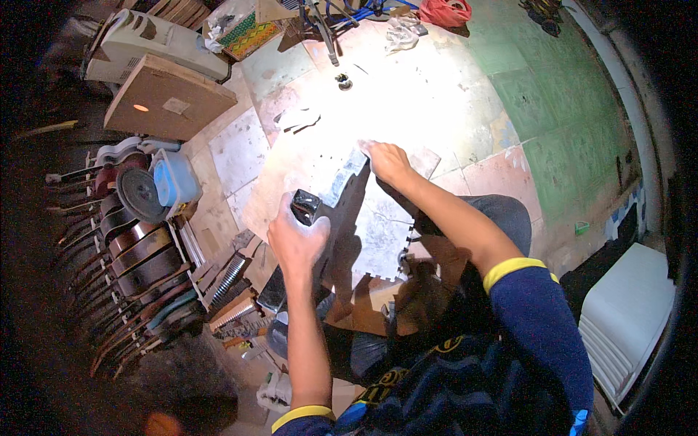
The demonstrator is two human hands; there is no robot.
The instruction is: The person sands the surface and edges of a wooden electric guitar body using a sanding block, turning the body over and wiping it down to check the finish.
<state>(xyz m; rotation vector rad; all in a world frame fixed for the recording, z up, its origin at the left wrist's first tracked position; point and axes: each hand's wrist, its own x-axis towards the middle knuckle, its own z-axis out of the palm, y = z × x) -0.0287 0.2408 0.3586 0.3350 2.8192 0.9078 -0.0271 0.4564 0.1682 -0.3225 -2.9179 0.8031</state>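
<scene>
My left hand [298, 236] is wrapped round a small, glossy black block-like piece [305, 206]; its exact kind is unclear. My right hand [392, 166] grips the far end of a pale grey-blue strip [343, 179] with a stepped edge. The strip slants from the right hand down toward the black piece, and I cannot tell if the two are joined. Below the right forearm lies a whitish panel [382, 236] with notched edges, partly in shadow. Past the hands, a small pale tool-like item [297, 118] lies on a brightly lit board.
On the left are a cardboard-coloured panel [171, 98], a rack of curved dark parts [138, 251], a blue-lined plastic tub [173, 183] and metal springs [231, 278]. Cables [331, 29] and a red bag [445, 12] lie at the back. Stacked white panels [629, 320] stand at right.
</scene>
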